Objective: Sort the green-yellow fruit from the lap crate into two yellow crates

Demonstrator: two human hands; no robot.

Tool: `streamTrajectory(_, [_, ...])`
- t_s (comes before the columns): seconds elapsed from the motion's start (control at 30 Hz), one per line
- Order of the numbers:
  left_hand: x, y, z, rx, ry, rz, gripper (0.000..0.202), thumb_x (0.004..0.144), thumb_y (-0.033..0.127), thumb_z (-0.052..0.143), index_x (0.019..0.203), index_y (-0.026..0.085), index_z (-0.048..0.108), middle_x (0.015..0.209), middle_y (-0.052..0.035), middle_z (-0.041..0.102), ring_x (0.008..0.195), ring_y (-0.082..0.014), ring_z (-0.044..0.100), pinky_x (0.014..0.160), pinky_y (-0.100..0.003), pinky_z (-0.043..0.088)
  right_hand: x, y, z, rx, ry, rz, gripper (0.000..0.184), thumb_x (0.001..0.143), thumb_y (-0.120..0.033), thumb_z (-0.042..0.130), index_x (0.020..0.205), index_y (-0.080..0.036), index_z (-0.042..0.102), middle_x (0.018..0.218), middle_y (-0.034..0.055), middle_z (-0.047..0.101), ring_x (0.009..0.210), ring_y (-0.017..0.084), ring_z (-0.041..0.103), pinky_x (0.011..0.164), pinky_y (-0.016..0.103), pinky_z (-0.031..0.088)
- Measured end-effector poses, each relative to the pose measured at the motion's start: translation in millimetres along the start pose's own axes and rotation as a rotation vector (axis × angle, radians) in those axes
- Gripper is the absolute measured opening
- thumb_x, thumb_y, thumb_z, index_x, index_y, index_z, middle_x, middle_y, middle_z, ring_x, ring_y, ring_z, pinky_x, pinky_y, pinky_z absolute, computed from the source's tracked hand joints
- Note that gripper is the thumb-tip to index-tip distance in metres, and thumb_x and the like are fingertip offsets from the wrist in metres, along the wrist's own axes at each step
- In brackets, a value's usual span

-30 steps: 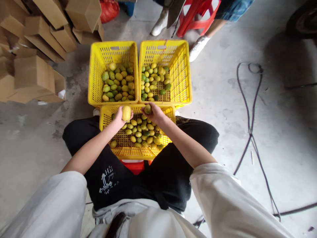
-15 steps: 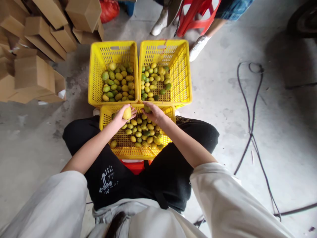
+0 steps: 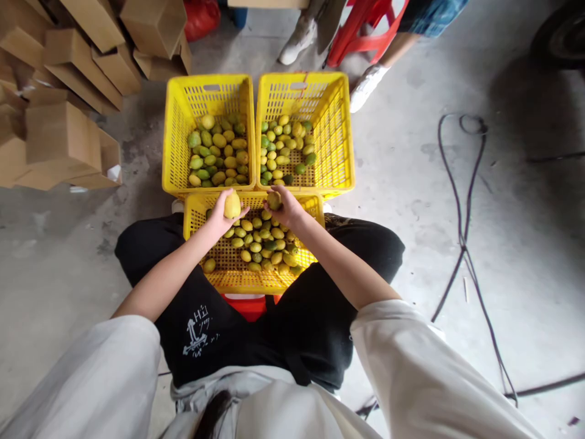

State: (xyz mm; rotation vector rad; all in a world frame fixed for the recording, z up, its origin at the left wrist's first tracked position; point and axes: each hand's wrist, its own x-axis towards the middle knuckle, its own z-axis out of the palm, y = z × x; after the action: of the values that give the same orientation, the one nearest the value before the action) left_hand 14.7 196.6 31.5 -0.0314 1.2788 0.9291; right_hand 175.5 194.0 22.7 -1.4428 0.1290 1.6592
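My left hand (image 3: 221,221) is closed around a large yellow lemon (image 3: 232,206), which rests in the palm with the fingertips pointing right. In my right hand (image 3: 290,212) is a smaller, darker yellow-green lemon (image 3: 274,200), gripped between thumb and fingers. Both hands hover over the far part of the near yellow crate (image 3: 251,285), between my knees. Inside that crate lie several yellow and green lemons (image 3: 256,248), mostly toward its right side. Just beyond my hands, two more yellow crates stand side by side, the left one (image 3: 172,134) and the right one (image 3: 337,134), each with lemons on its floor.
Cardboard boxes (image 3: 64,137) are piled at the far left. Another person's white shoes (image 3: 367,87) and a red stool (image 3: 361,44) are behind the right crate. A black cable (image 3: 462,244) loops over the concrete floor on the right, and a tire (image 3: 560,36) shows at the upper right.
Both hands have turned slightly, so more of each lemon shows. The left lemon has shifted a little left and up. A cardboard edge has appeared at the top.
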Motion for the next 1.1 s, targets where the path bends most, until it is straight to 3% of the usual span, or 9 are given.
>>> streamTrajectory(0.13, [0.6,1.5,0.5,0.004,-0.017,-0.039,0.021,0.100,0.037,0.056,0.094,0.019,0.066,0.074,-0.0028,0.063,0.067,-0.0147,0.064,0.078,-0.031,0.062,0.3,3.6,2.0,0.023,-0.017,-0.077,0.016,0.085,-0.007,0.064,0.083,-0.021,0.058,0.078,-0.0051,0.063,0.070,0.008,0.058,0.062,0.016,0.053])
streamTrajectory(0.37, [9.3,1.8,-2.5,-0.062,0.015,-0.004,0.026,0.103,0.032,0.046,0.096,0.018,0.067,0.080,-0.0080,0.067,0.078,-0.0194,0.069,0.071,-0.029,0.062,7.4,-0.3,-3.3,-0.030,-0.062,0.026,0.019,0.097,-0.019,0.048,0.081,-0.020,0.057,0.065,-0.0008,0.059,0.062,0.012,0.059,0.058,0.020,0.050])
streamTrajectory(0.6, [9.8,-0.2,-2.7,-0.054,0.074,0.018,0.022,0.103,0.023,0.051,0.086,0.020,0.066,0.088,-0.0032,0.065,0.080,-0.0140,0.064,0.092,-0.036,0.063,7.8,2.5,-3.3,-0.011,-0.027,-0.003,0.015,0.092,-0.015,0.056,0.078,-0.019,0.061,0.068,-0.0007,0.060,0.068,0.013,0.059,0.063,0.021,0.056])
streamTrajectory(0.73, [5.4,-0.8,0.3,0.009,0.065,-0.043,0.020,0.101,0.033,0.061,0.087,0.020,0.064,0.082,-0.0040,0.064,0.078,-0.0159,0.065,0.087,-0.037,0.065,3.1,5.4,-1.4,0.007,-0.061,-0.108,0.013,0.086,-0.011,0.067,0.083,-0.021,0.061,0.081,-0.0035,0.066,0.081,0.011,0.062,0.069,0.018,0.058])
streamTrajectory(0.87, [1.9,-1.3,0.7,0.113,0.050,-0.010,0.014,0.093,0.022,0.072,0.083,0.019,0.062,0.077,-0.0014,0.061,0.073,-0.0130,0.063,0.085,-0.033,0.065,2.0,4.7,-0.2,0.006,-0.050,-0.069,0.012,0.090,-0.012,0.063,0.086,-0.022,0.058,0.078,-0.0031,0.065,0.077,0.012,0.061,0.069,0.021,0.058])
streamTrajectory(0.97, [1.9,-1.4,-0.4,0.147,0.028,0.004,0.012,0.092,0.018,0.071,0.083,0.019,0.062,0.080,-0.0019,0.063,0.075,-0.0128,0.064,0.084,-0.032,0.065,2.9,1.6,0.1,0.003,-0.005,0.000,0.016,0.100,-0.024,0.054,0.084,-0.022,0.053,0.068,-0.0020,0.059,0.070,0.014,0.059,0.062,0.022,0.054])
streamTrajectory(1.1, [4.9,-1.0,-0.6,0.122,0.108,-0.005,0.016,0.094,0.027,0.070,0.083,0.022,0.059,0.085,-0.0016,0.063,0.077,-0.0140,0.062,0.078,-0.028,0.062,5.2,-2.0,-1.4,-0.048,-0.047,0.019,0.023,0.104,-0.029,0.042,0.086,-0.022,0.053,0.069,0.0014,0.063,0.066,0.016,0.060,0.047,0.021,0.039])
